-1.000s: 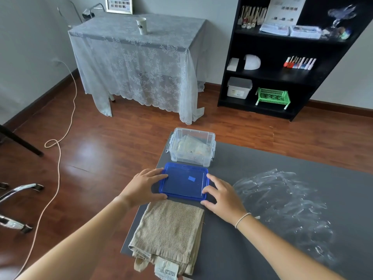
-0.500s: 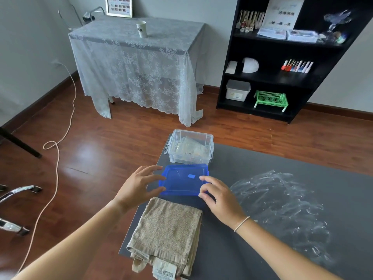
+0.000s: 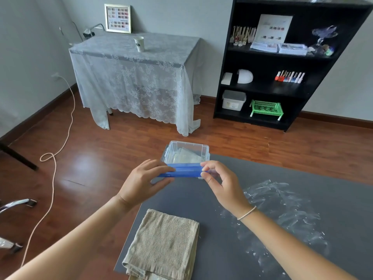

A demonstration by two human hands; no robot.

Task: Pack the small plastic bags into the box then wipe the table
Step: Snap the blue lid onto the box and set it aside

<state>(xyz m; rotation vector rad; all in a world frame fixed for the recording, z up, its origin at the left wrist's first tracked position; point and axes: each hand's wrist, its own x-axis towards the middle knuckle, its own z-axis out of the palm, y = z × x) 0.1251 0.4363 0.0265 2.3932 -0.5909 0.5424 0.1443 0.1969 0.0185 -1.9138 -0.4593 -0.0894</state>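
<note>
A clear plastic box (image 3: pixel 186 150) stands at the far left corner of the grey table (image 3: pixel 232 199), with small plastic bags (image 3: pixel 187 157) lying inside it. Both hands hold the blue lid (image 3: pixel 184 171) raised off the table, seen edge-on just in front of the box. My left hand (image 3: pixel 144 181) grips the lid's left end. My right hand (image 3: pixel 220 181) pinches its right end between thumb and fingers. A folded beige towel (image 3: pixel 164 244) lies on the table near me.
White smears (image 3: pixel 282 215) cover the table's right part. Beyond the table are wooden floor, a lace-covered table (image 3: pixel 133 77) with a paper cup (image 3: pixel 139 44), and a black shelf (image 3: pixel 282 63). A cable (image 3: pixel 53 178) and a chair base (image 3: pixel 16 205) lie on the left.
The blue lid was flat on the table between box and towel. Both hands have lifted it and carried it toward the box, so it now shows edge-on.
</note>
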